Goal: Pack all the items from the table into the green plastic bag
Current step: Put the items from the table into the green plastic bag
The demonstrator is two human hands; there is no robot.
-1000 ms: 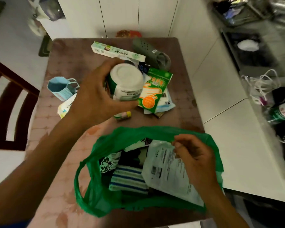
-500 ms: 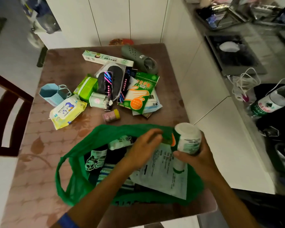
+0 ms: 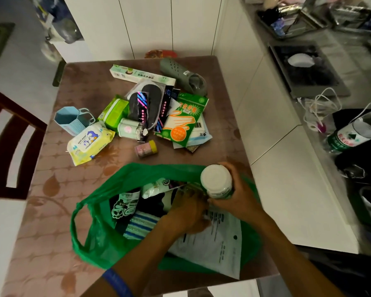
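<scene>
The green plastic bag lies open at the table's near edge, with packets, a striped cloth and a white pouch inside. My right hand grips a white-lidded jar over the bag's right rim. My left hand reaches into the bag's mouth, pressing on the contents; whether it grips anything is hidden. On the table beyond lie a baby wipes pack, a blue cup, a green tissue pack, a gloves packet, insoles, a long box, a grey clog and a small yellow-capped bottle.
The brown table stands against white cabinets. A dark chair is at the left. At the right runs a counter with a green-labelled bottle, white cables and a sink.
The jar went from my left hand to my right hand and came over the bag. My left hand has dropped into the bag's mouth.
</scene>
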